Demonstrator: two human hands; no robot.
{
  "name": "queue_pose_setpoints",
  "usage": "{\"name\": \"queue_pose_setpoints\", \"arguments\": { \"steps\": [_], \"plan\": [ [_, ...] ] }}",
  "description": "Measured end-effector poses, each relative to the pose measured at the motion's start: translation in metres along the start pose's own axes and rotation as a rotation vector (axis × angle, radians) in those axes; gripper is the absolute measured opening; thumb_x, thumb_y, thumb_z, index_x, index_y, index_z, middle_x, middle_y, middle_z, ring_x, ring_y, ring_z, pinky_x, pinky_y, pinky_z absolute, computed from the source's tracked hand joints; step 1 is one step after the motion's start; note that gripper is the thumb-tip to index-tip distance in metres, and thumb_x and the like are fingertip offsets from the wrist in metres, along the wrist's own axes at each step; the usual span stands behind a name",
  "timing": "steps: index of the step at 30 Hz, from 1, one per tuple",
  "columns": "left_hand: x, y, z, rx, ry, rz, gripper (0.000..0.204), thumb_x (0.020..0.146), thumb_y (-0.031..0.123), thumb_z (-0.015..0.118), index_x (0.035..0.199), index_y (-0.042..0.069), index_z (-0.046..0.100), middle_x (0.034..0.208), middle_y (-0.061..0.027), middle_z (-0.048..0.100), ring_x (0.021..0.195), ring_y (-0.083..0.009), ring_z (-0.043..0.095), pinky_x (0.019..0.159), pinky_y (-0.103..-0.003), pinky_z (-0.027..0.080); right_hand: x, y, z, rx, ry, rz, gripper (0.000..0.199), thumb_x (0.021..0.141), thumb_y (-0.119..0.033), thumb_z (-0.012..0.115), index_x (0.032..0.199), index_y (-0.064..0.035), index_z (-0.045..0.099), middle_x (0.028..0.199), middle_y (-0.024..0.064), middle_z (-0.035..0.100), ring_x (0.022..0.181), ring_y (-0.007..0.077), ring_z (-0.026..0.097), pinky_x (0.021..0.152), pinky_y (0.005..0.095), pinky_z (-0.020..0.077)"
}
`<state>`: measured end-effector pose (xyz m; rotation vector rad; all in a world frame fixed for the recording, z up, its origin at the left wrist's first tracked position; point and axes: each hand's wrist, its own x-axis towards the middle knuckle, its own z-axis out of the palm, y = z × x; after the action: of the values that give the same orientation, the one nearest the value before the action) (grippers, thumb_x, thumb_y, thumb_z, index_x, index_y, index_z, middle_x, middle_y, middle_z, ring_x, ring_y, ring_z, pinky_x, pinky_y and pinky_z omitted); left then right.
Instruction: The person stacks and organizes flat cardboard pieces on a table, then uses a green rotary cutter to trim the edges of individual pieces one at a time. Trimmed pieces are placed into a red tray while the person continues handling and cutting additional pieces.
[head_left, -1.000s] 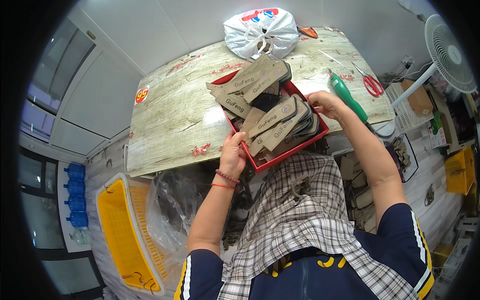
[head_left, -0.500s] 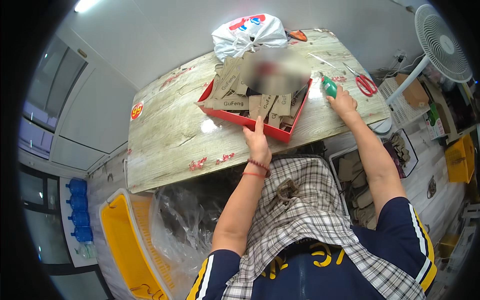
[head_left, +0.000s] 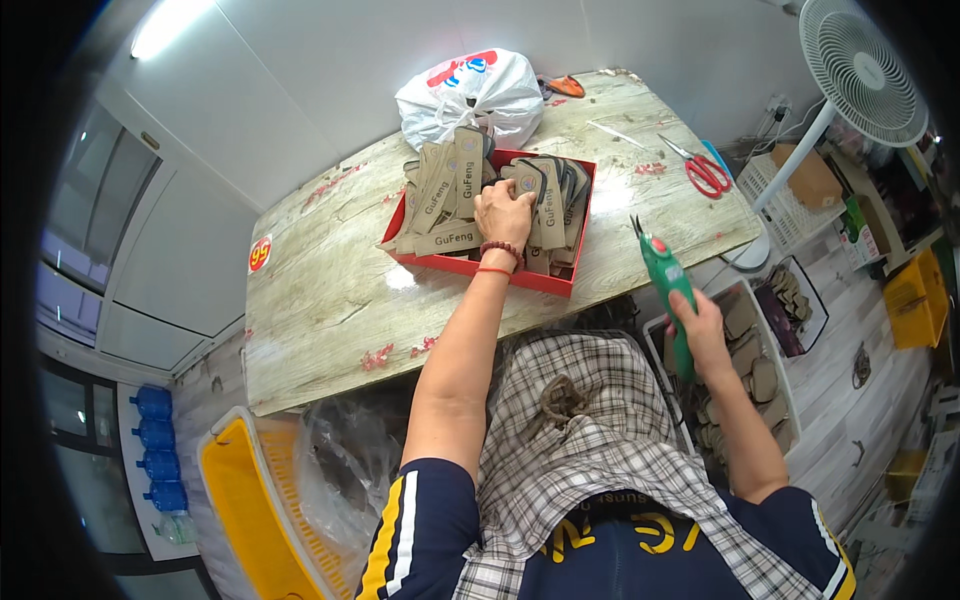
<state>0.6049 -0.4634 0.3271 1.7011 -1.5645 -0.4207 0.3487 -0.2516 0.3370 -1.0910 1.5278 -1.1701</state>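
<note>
On the table stands a shallow red box point(head_left: 530, 281) full of brown printed strips point(head_left: 437, 200) with rounded ends, piled in two groups. My left hand point(head_left: 505, 212) is in the box, fingers bent and closed on the strips in the middle; its fingertips are partly hidden. Off the table's right front edge, my right hand point(head_left: 703, 330) grips green electric scissors point(head_left: 664, 268). Their two thin metal blades point up and away, toward the tabletop, and a red button shows near the blades.
Behind the box sits a white plastic bag point(head_left: 475, 100). Red-handled scissors point(head_left: 705, 176) lie at the table's point(head_left: 330, 320) right side, near a white fan point(head_left: 862, 75). Below are a bin of brown pieces point(head_left: 745, 365) on the right and a yellow basket point(head_left: 245, 490) on the left.
My left hand has moved from the box's front rim into the strips. My right hand has lifted the green electric scissors off the table and drawn them back toward me.
</note>
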Motion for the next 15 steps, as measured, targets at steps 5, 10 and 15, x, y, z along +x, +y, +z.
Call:
{"name": "queue_pose_setpoints", "arguments": {
  "steps": [5,10,15],
  "plan": [
    [0.003,-0.001,-0.001,-0.412,0.185,0.013,0.024,0.075,0.012,0.075,0.094,0.004,0.063,0.094,-0.0096,0.061,0.092,-0.0240,0.057,0.086,-0.036,0.046,-0.029,0.009,0.008,0.031,-0.010,-0.062,0.046,0.091,-0.044,0.063,0.103,-0.0001,0.060,0.078,0.0038,0.061,0.064,0.0089,0.056,0.057,0.0243,0.0461],
    [-0.042,0.029,-0.065,-1.065,0.310,-0.074,0.014,0.087,0.000,0.063,0.101,-0.002,0.060,0.091,-0.0065,0.064,0.079,-0.0126,0.058,0.071,-0.026,0.049,-0.050,-0.019,0.023,0.036,-0.065,-0.141,0.049,0.093,-0.044,0.060,0.116,-0.0002,0.059,0.079,0.0015,0.059,0.066,0.0073,0.054,0.056,0.0236,0.0459],
    [-0.150,0.025,-0.088,-1.466,0.216,-0.340,0.010,0.092,0.006,0.061,0.102,0.002,0.058,0.094,-0.0075,0.067,0.082,-0.0163,0.065,0.073,-0.029,0.055,-0.083,-0.028,0.041,-0.003,-0.131,-0.193,0.046,0.093,-0.040,0.061,0.117,-0.0008,0.059,0.074,0.0005,0.058,0.059,0.0059,0.051,0.053,0.0231,0.0438]
  ]
}}
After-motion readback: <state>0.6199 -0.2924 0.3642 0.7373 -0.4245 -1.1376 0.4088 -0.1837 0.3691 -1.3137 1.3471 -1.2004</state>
